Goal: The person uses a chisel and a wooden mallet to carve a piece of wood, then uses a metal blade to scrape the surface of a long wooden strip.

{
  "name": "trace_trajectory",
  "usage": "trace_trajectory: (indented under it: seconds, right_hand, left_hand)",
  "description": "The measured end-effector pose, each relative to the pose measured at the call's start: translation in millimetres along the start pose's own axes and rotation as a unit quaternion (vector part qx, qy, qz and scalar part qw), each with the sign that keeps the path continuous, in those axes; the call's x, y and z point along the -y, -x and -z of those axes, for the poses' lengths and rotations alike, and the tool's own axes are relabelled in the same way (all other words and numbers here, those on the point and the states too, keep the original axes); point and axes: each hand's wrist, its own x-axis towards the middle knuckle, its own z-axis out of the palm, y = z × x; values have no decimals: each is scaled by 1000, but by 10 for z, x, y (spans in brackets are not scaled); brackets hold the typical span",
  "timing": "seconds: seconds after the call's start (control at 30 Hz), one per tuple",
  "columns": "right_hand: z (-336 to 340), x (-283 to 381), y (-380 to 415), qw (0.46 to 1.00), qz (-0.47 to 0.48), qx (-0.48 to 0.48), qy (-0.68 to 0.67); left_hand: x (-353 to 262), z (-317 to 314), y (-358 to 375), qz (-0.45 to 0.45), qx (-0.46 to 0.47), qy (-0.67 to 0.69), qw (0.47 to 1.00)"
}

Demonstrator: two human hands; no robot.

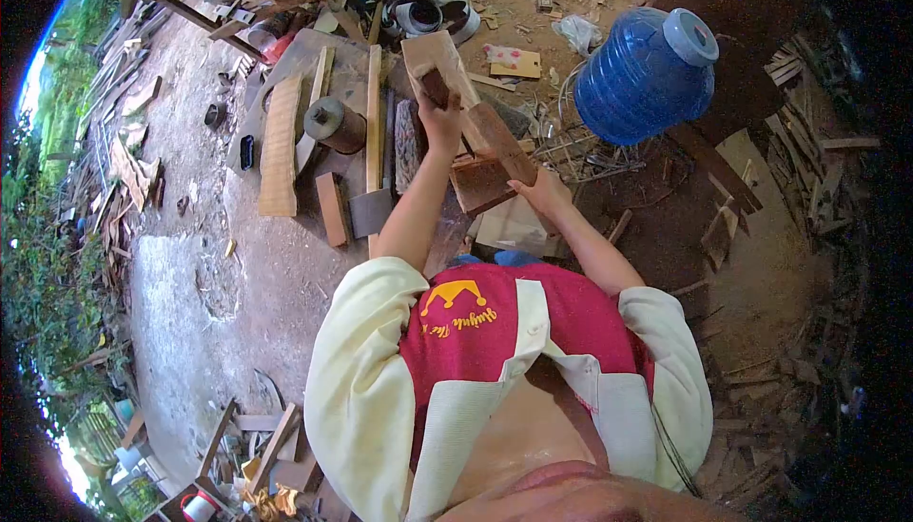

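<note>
My left hand [440, 121] is raised in front of me and closed around a dark grip on a pale wooden block [433, 54], which stands tilted above the ground. My right hand [540, 189] rests lower, at the right edge of a reddish-brown wooden block [496, 140] and holds it. That block leans against the pale one, with a darker square piece [478, 184] at its lower end. Both forearms are bare, reaching out from cream sleeves.
A big blue water jug [647, 70] lies on its side at the right. On the left ground lie a wavy-edged plank [281, 146], a dark roll [335, 123], thin battens and short offcuts [332, 208]. Wood scraps and tools litter the ground.
</note>
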Motion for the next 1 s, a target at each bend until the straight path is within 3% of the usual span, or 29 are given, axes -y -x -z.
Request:
trace_trajectory:
  seconds: [0.03, 0.07, 0.2, 0.27, 0.37, 0.4, 0.43, 0.5, 0.53, 0.57, 0.63, 0.77, 0.8, 0.87, 0.97, 1.0]
  right_hand:
    - [-43, -51, -48, 1000, -20, 3, 19]
    - [-75, -99, -69, 998, -41, 7, 39]
    - [-72, -50, 5, 999, 16, -48, -11]
    - [-55, -23, 2, 999, -8, -35, 17]
    - [-96, -88, -49, 999, -28, -8, 24]
    - [-102, -92, -54, 999, -28, -7, 23]
    - [-107, -97, -65, 999, -38, -3, 24]
    - [-123, -109, -75, 999, -46, 4, 25]
    - [-121, -119, -83, 999, -38, 2, 26]
    - [-115, -123, -95, 999, -30, 0, 28]
    - [-118, -131, -119, 999, -38, 5, 36]
    - [-180, -197, -135, 1000, -30, -3, 1]
    - [-142, -147, -98, 1000, -28, -1, 2]
    - [-34, 7, -9, 999, -41, 11, -13]
    - [-93, -93, -74, 999, -30, 6, -15]
    - [-100, -99, -93, 999, -30, 5, -16]
  left_hand:
    - [-37, -40, 46, -60, -20, -50, 997]
    - [148, -38, 42, 10, -35, 67, 997]
    - [-156, -36, 27, -54, -49, 9, 997]
    - [-281, 7, 27, -16, -142, -186, 972]
    - [-1, 198, -33, 9, -173, -123, 977]
    - [-256, 154, 34, 60, -203, -146, 966]
    - [-130, 206, 35, 61, -204, -147, 966]
    - [178, 348, 22, 7, -291, -99, 951]
    - [-81, 296, 105, 23, -313, -162, 935]
    - [-188, 332, 153, 22, -316, -161, 935]
    - [-352, 409, 220, 128, -225, -19, 966]
    - [-776, 370, 396, 101, -215, -104, 966]
    - [-634, 422, 391, 101, -217, -105, 965]
    - [-240, 574, 365, 9, -215, 82, 973]
    - [-365, 557, 421, -1, -185, 5, 983]
    - [-331, 600, 414, 39, -158, -53, 985]
